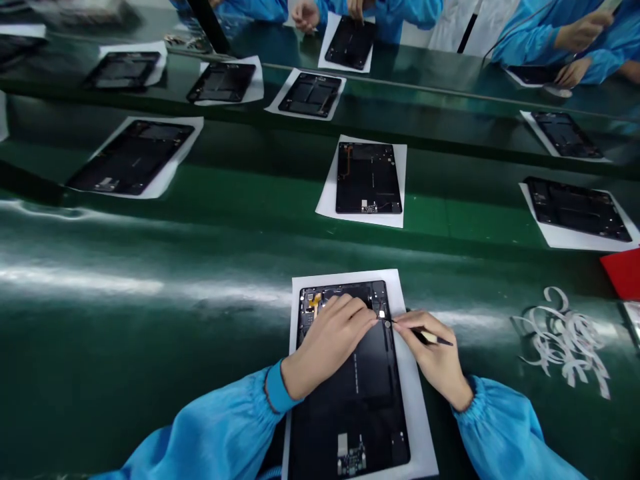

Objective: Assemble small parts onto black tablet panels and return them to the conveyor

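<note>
An opened tablet [373, 387] lies on a white sheet [417, 413] at the front of the bench, its inner parts showing. My left hand [333, 340] reaches across its upper half. The fingers are bent together, tips near the right edge by a small silvery round part [387, 325]; what they pinch, if anything, is too small to make out. From the right, my right hand [435, 350] grips dark, slim tweezers [440, 340] whose tip meets that same edge. An orange flex cable [315, 301] shows beside my left hand, which hides part of the tablet's middle.
Curled white strips [567, 340] lie in a heap on the right, near a red object [623, 273]. Beyond, a green conveyor [270, 173] carries several tablets on sheets, including one straight ahead [370, 180]. Across it, people in blue sleeves [415, 13] handle tablets.
</note>
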A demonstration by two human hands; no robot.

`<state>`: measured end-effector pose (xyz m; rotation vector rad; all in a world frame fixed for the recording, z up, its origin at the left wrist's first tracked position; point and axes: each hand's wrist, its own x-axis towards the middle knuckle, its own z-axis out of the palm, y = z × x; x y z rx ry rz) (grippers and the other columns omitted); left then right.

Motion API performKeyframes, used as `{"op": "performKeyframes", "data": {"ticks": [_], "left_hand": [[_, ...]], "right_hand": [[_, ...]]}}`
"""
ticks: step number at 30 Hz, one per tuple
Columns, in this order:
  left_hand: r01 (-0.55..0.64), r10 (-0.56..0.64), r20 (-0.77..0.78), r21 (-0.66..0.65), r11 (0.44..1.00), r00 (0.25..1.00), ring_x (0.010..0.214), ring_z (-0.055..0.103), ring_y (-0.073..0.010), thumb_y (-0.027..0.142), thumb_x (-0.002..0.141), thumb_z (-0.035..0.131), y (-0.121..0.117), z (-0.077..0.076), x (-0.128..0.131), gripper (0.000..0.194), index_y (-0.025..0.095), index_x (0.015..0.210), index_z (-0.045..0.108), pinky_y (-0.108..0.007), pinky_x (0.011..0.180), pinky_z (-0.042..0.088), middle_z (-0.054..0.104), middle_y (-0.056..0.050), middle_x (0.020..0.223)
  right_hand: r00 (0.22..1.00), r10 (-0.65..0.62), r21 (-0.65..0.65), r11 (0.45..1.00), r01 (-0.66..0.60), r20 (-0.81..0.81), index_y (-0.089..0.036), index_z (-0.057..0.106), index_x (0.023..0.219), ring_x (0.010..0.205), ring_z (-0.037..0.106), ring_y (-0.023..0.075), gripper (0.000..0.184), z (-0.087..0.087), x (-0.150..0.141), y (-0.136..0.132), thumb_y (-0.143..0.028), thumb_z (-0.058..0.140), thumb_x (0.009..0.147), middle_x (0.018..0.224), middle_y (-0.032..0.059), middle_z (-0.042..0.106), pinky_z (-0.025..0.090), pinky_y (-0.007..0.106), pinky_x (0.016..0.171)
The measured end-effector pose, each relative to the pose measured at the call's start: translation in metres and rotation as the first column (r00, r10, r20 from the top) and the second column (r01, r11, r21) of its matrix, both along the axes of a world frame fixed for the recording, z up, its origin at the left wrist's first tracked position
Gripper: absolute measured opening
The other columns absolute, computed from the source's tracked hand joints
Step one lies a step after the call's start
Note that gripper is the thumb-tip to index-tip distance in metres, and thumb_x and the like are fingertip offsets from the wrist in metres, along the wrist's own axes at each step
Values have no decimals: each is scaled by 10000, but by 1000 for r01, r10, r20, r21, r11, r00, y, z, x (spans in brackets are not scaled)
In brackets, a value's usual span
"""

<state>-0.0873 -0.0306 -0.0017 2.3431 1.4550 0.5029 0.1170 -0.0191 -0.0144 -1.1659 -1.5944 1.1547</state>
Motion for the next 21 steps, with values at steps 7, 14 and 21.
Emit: {"op": "performKeyframes", "data": {"ticks": [7, 14, 21], "left_hand": [[-47, 48, 8, -57, 997, 999, 832, 515, -215, 220, 992, 426, -2, 3, 4, 197, 176, 900, 594, -352, 752, 397, 604, -41, 887], [-55, 68, 92, -134, 989, 993, 840, 501, -206, 212, 985, 447, 2, 1, 3, 165, 182, 889, 578, -344, 761, 395, 590, -34, 903], [-37, 58, 135, -153, 988, 989, 858, 506, -199, 230, 989, 445, 4, -2, 1, 168, 185, 900, 580, -349, 789, 398, 596, -28, 915]], "right_hand": [[999, -41, -51, 998, 41, -9, -221, 695, 768, 796, 686, 188, 55, 1, 1, -1, -212, 698, 822, 811, 30, 723, 552, 317, 760], [995, -103, -121, 988, 101, -13, -217, 690, 741, 785, 692, 193, 93, 5, 0, 2, -284, 728, 793, 793, 36, 724, 573, 314, 731], [998, -65, -118, 991, 67, 15, -215, 687, 757, 797, 694, 204, 95, 3, -1, 3, -292, 718, 803, 806, 49, 726, 574, 335, 744]]}}
